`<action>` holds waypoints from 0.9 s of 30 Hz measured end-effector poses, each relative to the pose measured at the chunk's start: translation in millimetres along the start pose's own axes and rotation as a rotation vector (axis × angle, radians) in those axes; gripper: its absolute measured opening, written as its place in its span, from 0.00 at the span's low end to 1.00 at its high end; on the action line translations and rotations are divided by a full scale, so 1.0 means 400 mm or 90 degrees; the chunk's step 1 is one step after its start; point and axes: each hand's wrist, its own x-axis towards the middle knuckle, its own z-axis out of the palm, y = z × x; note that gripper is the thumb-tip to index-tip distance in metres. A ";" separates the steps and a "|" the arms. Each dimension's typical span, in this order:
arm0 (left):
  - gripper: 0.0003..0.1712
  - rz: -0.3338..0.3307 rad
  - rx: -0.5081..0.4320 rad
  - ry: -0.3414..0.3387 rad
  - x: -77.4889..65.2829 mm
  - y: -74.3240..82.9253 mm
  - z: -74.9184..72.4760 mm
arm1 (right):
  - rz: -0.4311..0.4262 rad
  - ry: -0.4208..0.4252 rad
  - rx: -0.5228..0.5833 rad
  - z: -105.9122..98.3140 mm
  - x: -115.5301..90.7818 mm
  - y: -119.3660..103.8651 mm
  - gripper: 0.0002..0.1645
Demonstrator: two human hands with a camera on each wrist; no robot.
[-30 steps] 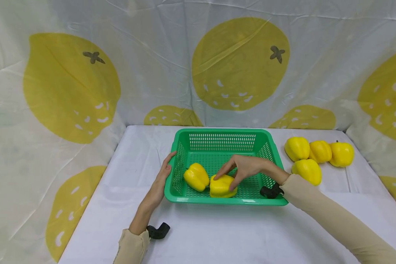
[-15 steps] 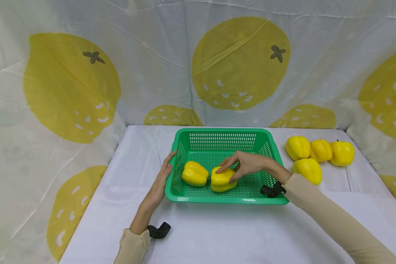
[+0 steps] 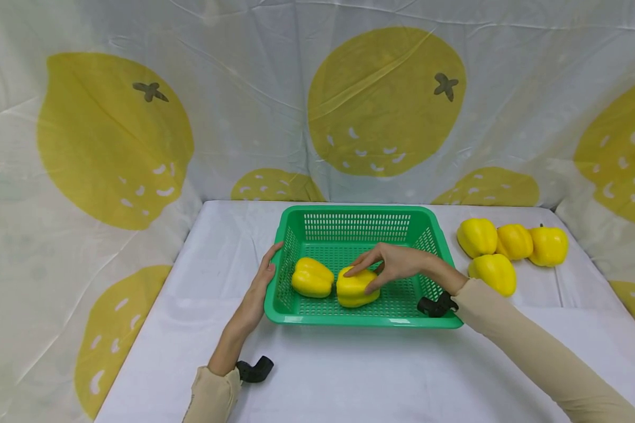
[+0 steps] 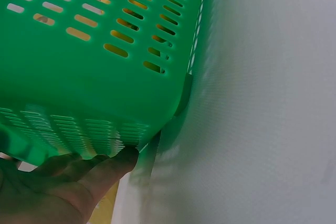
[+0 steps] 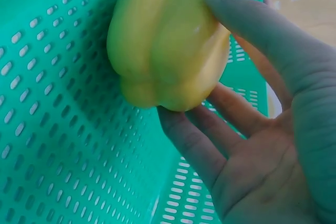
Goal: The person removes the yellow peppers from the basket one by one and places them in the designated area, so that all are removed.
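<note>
In the head view, my right hand point(image 3: 394, 262) reaches into a green plastic basket point(image 3: 362, 321) and holds a yellow bell pepper point(image 3: 353, 289) between thumb and fingers. The right wrist view shows the thumb on one side of that pepper point(image 5: 168, 43) and fingertips at its other side, close to the basket's perforated wall. A second yellow bell pepper point(image 3: 312, 278) lies inside, to the left of the held one. My left hand point(image 3: 255, 292) rests at the basket's left side, its fingers extended along the outer wall below the rim, as the left wrist view shows.
Several yellow bell peppers point(image 3: 492, 274) sit together on the white-covered table point(image 3: 349, 376), right of the basket. Behind and beside the table hangs a pale cloth point(image 3: 254, 117) printed with lemons. A black wrist mount point(image 3: 255, 369) sticks out from the left wrist.
Both peppers in the basket have shifted slightly toward its back, the left one turning a little. My right hand moved with the held pepper, then stayed nearly still. The left hand has hardly moved.
</note>
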 end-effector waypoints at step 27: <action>0.28 0.009 0.003 0.000 0.003 -0.015 -0.002 | 0.009 0.226 0.015 -0.060 -0.101 -0.070 0.27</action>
